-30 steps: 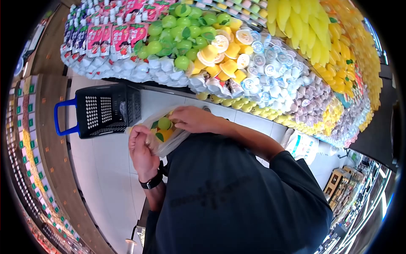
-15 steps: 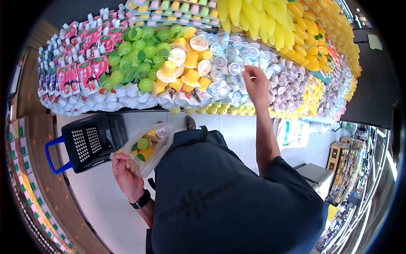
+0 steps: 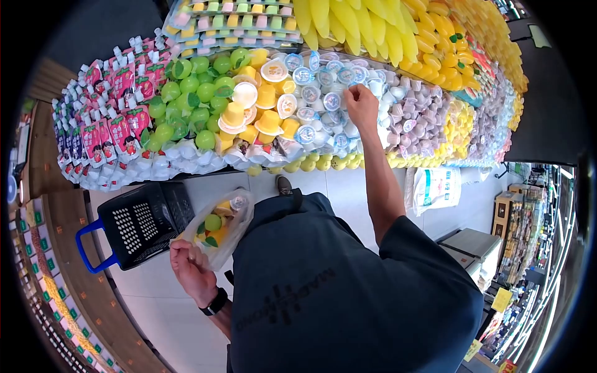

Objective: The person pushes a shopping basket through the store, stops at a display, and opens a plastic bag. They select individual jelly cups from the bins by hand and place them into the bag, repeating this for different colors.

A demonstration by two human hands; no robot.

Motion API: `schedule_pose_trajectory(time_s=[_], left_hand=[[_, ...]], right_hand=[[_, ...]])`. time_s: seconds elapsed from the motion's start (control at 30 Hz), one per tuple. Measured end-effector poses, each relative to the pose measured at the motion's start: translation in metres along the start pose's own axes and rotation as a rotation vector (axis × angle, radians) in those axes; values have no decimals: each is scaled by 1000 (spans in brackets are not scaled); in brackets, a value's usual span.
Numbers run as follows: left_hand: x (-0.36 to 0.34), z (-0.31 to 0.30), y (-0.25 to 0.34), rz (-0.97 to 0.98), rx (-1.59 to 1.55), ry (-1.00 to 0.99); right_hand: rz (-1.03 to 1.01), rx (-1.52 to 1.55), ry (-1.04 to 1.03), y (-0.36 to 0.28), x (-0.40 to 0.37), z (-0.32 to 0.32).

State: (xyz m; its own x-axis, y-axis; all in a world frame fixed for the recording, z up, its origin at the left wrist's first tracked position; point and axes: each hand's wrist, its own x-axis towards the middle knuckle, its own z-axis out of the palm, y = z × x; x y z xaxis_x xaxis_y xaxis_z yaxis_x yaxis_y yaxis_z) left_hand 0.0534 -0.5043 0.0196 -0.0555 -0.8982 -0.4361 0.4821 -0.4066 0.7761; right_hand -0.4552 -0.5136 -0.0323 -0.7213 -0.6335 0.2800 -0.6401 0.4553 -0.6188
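Observation:
My left hand (image 3: 192, 268) is closed on the edge of a clear plastic bag (image 3: 241, 214). Inside the bag are green jelly fruits (image 3: 212, 222), yellow pieces and a lidded cup. My right hand (image 3: 362, 107) is over the display, among white jelly cups (image 3: 331, 101) with blue-printed lids. Its fingers are curled together, and whatever they may hold is hidden. Left of these cups lie yellow jelly cups (image 3: 269, 122) with white rims, then round green jelly fruits (image 3: 188, 101) with leaves. Purple-grey jelly cups (image 3: 418, 115) are heaped to the right.
A black shopping basket (image 3: 146, 227) with a blue handle stands on the floor at left. Pink pouches (image 3: 127, 133) fill the display's left end; long yellow banana-shaped jellies (image 3: 354, 25) lie at the back. A white sack (image 3: 438, 188) sits below the display's right side.
My right hand has shifted slightly left and its fingers have drawn together over the white cups. My left hand still holds the bag. The whole view has turned a little.

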Motion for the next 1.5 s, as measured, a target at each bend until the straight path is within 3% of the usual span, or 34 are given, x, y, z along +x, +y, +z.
schedule_pose_trajectory(time_s=[0.17,0.23,0.37,0.43,0.5,0.57,0.6,0.63,0.77,0.8,0.83,0.97,1.1,1.17,1.27,1.33,1.43,1.5], left_hand=[[-1,4,-3,-11,-17,-10],[-1,3,-4,-5,9,17],[-4,7,-3,-22,-2,45],[-5,6,-5,-12,1,15],[-2,11,-11,-40,-1,56],[-6,-2,-10,-56,18,72],[-6,5,-9,-57,136,245],[-3,-4,-11,4,135,68],[-4,9,-3,23,-15,-5],[-5,11,-1,25,-11,-4],[-6,13,1,27,-26,-18],[-8,17,0,46,-29,-21],[-9,8,-4,0,-7,-97],[-9,14,-11,42,156,78],[-9,15,-9,42,148,35],[-7,14,-9,27,120,34],[-7,10,-9,57,86,39],[-7,6,-8,70,86,52]], right_hand=[[79,99,-3,3,2,-3],[197,274,91,1,3,-10],[344,816,44,13,8,-31],[403,912,62,1,3,-42],[294,1039,19,-10,-7,-49],[114,1020,-157,-46,-24,-53],[123,986,-278,-84,-41,-50],[124,946,-386,-109,-57,-48],[-244,681,-1054,-161,-129,1],[-420,630,-1082,-175,-145,15],[-467,652,-1118,-177,-165,35],[-512,536,-1134,-183,-220,88],[-453,579,-1238,-198,-239,96],[-631,639,-1340,-192,-241,106],[-710,614,-1343,-193,-234,108],[-597,731,-1556,-204,-223,100],[-685,797,-1364,-203,-222,101],[-661,752,-1364,-201,-204,90]])
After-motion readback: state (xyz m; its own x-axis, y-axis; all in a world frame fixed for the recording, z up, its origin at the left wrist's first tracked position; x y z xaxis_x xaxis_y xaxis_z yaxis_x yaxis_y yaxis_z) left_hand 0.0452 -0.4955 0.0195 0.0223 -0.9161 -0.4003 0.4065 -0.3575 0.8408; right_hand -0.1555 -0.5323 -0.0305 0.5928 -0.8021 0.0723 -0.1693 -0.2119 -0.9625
